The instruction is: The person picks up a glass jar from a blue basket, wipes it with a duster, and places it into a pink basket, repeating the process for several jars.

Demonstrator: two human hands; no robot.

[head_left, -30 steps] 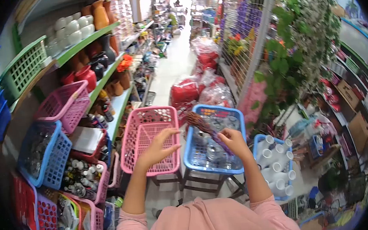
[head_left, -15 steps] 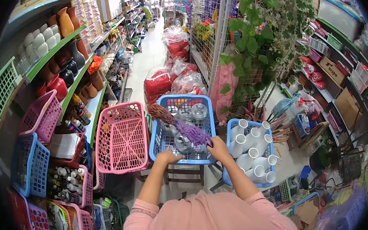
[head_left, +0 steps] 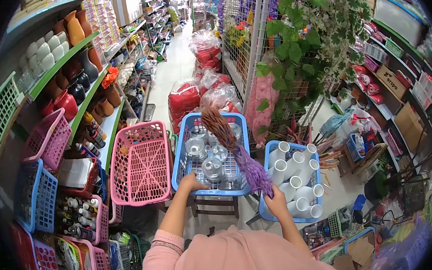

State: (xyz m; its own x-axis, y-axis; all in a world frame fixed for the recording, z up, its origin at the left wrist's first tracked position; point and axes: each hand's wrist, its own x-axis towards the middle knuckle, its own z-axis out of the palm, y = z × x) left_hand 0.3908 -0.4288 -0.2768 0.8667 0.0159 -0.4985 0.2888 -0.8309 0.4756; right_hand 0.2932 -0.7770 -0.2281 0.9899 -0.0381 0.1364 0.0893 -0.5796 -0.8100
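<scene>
One duster (head_left: 235,151), in right hand (head_left: 275,197), left hand (head_left: 192,181)

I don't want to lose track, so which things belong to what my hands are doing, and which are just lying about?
In hand: purple bundle, gripped by the right hand; blue basket, left hand on its rim; glass jars inside it.
Lying about: pink basket; white vases in a smaller basket; red bags on the floor; pots on the left shelves.
</scene>
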